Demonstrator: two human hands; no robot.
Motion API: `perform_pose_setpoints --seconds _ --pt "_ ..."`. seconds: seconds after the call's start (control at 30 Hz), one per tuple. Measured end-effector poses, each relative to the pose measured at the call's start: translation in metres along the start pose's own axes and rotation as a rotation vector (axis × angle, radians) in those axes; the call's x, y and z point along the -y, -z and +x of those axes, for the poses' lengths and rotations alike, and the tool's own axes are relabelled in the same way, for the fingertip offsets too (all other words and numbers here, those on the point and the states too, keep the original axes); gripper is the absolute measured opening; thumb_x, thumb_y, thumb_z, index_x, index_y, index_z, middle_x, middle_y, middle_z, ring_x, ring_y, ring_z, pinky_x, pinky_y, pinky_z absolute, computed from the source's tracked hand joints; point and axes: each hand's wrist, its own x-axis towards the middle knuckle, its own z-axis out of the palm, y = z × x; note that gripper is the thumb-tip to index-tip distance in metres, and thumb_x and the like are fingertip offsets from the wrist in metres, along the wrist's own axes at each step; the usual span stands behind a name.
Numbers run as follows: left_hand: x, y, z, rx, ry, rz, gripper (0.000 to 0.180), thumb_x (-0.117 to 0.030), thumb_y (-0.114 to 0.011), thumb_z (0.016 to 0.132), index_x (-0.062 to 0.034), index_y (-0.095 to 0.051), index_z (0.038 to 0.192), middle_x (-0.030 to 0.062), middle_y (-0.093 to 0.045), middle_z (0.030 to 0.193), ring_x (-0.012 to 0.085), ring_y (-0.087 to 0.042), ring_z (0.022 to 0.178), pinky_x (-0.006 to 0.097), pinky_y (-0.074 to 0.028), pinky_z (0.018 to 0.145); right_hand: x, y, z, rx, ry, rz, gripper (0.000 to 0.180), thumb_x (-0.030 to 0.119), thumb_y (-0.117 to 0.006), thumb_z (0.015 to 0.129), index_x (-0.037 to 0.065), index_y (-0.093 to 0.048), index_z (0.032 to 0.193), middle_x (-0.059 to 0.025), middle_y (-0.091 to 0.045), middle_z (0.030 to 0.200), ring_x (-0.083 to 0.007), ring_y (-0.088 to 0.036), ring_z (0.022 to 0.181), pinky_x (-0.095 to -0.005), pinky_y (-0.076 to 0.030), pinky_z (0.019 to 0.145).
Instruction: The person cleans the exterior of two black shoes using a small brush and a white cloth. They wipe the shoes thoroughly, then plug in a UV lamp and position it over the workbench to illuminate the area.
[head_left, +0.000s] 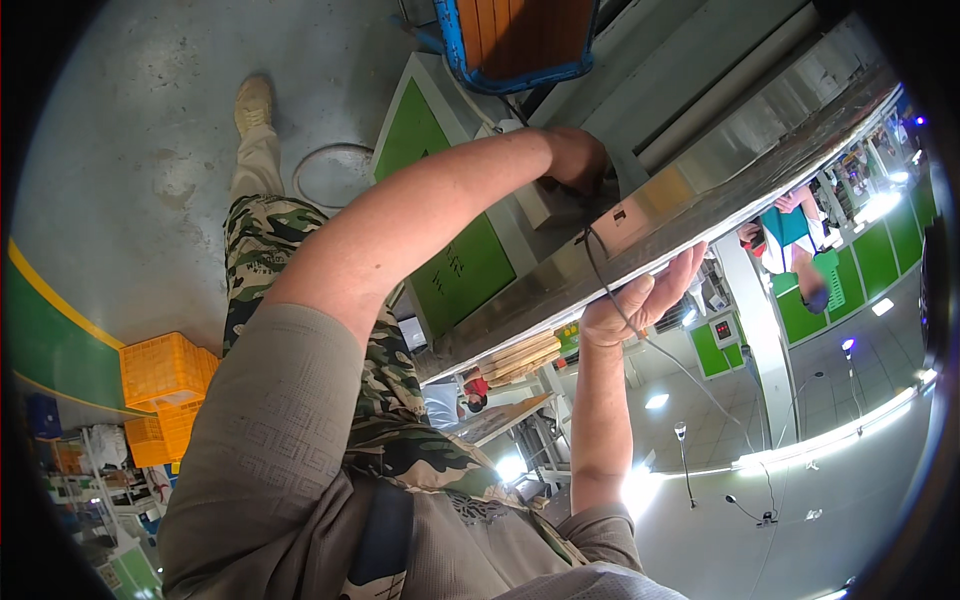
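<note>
My left hand (580, 160) reaches into the shaded space beneath a metal-edged workbench (650, 215), beside a pale grey box-like part (537, 203). Its fingers are mostly hidden there, and what they touch does not show. Against the bench's edge lies my right hand (645, 297), its fingers stretched out and the thumb apart. A thin grey cable (690, 378) comes from the bench's side and runs past the right hand's thumb and wrist. Behind my left forearm is a green panel (465, 275) with a pale frame.
A stool (520, 40) with wooden slats and a blue frame stands close to my left hand. A looped hose or cable (330, 150) lies on the grey floor near my leg. Orange crates (168, 370) are stacked at the left. Another person (795, 240) appears upside down at the right.
</note>
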Motion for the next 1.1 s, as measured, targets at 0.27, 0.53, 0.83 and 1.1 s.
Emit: perform_pose_setpoints --seconds 0.27,0.53,0.83,1.1 --pt "0.018 -0.014 -0.005 -0.185 -0.269 0.177 0.020 -0.015 -0.066 0.073 -0.0111 -0.073 0.092 0.0112 -0.070 0.088 0.0288 -0.068 0.088 0.040 -0.053 0.075 0.006 -0.008 0.004 -0.084 0.031 0.075 0.052 0.039 -0.045 0.101 0.005 -0.042 0.141 -0.0157 -0.035 0.150 -0.0306 -0.028 0.142 -0.0457 -0.021 0.116" --pt "0.014 -0.011 -0.017 -0.152 -0.278 0.046 0.020 -0.009 -0.062 0.075 -0.0101 -0.073 0.092 0.0110 -0.071 0.097 0.0291 -0.067 0.093 0.040 -0.052 0.078 0.001 -0.004 0.005 -0.082 0.028 0.058 0.048 0.033 -0.045 0.099 0.008 -0.043 0.140 -0.0155 -0.034 0.151 -0.0314 -0.028 0.142 -0.0460 -0.021 0.116" --pt "0.005 -0.035 -0.023 -0.201 -0.114 -0.069 0.028 -0.023 -0.064 0.076 -0.0050 -0.071 0.097 0.0175 -0.070 0.097 0.0353 -0.066 0.090 0.044 -0.052 0.077 -0.002 0.002 0.002 -0.038 0.025 0.009 0.056 0.044 -0.044 0.101 0.008 -0.038 0.143 -0.0196 -0.024 0.155 -0.0324 -0.025 0.143 -0.0463 -0.021 0.116" --pt "0.000 -0.020 0.022 -0.196 -0.134 0.163 0.028 -0.025 -0.065 0.075 -0.0064 -0.073 0.095 0.0179 -0.070 0.088 0.0377 -0.067 0.086 0.043 -0.055 0.077 0.003 -0.004 0.007 -0.056 0.041 0.034 0.055 0.043 -0.041 0.101 0.006 -0.040 0.142 -0.0158 -0.033 0.152 -0.0323 -0.026 0.143 -0.0468 -0.020 0.116"
